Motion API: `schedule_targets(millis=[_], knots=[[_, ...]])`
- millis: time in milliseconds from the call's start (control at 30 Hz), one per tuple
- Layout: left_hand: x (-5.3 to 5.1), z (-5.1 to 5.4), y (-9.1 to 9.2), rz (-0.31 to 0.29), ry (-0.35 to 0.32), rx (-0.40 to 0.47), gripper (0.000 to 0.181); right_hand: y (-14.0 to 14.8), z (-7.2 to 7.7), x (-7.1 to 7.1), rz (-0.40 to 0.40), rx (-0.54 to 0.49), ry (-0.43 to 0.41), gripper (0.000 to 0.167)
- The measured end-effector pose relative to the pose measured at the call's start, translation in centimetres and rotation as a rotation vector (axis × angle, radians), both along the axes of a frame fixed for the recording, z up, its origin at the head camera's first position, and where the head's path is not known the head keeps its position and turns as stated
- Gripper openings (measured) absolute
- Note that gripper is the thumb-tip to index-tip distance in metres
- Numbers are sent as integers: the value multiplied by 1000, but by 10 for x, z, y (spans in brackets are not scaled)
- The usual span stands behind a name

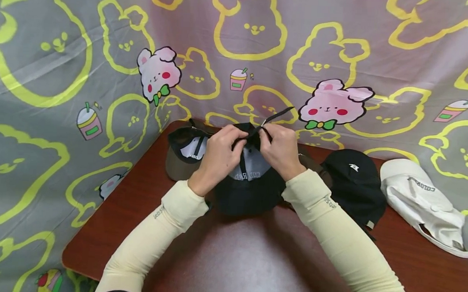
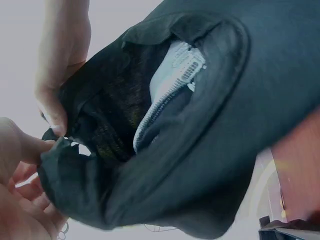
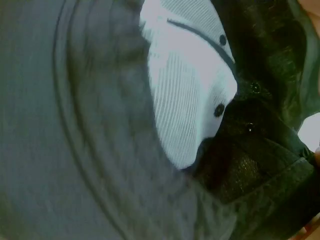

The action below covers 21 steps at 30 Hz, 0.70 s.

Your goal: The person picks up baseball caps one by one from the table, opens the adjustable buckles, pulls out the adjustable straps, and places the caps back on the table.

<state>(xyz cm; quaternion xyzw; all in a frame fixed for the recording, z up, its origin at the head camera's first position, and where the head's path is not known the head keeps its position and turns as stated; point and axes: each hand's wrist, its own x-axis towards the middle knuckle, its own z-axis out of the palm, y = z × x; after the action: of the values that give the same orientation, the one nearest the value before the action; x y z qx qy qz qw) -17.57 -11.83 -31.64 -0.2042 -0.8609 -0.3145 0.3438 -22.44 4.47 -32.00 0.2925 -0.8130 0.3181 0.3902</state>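
A black baseball cap (image 1: 249,199) is held up over the table, its brim toward me and its inside facing up. White lining (image 3: 177,95) with printed letters shows inside the cap. My left hand (image 1: 222,156) pinches the back edge of the cap beside the strap opening. With thumb and fingers, my right hand (image 1: 280,148) pinches the cap's adjusting strap (image 1: 279,115), whose loose end sticks out up and to the right. In the left wrist view, fingertips meet the cap's back edge around a small gap. The fingers partly hide the strap's fastening.
On the brown table (image 1: 134,229), a brown cap (image 1: 177,163) lies behind my left hand. Another brown cap is partly hidden behind my right hand. Further right are a black cap (image 1: 353,183) with a white letter and a white cap (image 1: 421,202). A patterned curtain (image 1: 262,68) hangs behind.
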Motion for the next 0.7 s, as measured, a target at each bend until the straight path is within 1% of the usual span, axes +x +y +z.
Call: schedule_targets(millis=[167,233,500,700], knots=[[-1,3,5,29,-61,-34,18,-1,-1,1,11,17,3,27],[-2,6,7,46,-70,-55,20,-2,-2,2,13,21,7,26],[-7,11,14,111,-40,-111,21,-6,-2,5,38,34,26,31],[-8,13,16,130,-25,-118,17,-8,-1,5,22,49,28,32]])
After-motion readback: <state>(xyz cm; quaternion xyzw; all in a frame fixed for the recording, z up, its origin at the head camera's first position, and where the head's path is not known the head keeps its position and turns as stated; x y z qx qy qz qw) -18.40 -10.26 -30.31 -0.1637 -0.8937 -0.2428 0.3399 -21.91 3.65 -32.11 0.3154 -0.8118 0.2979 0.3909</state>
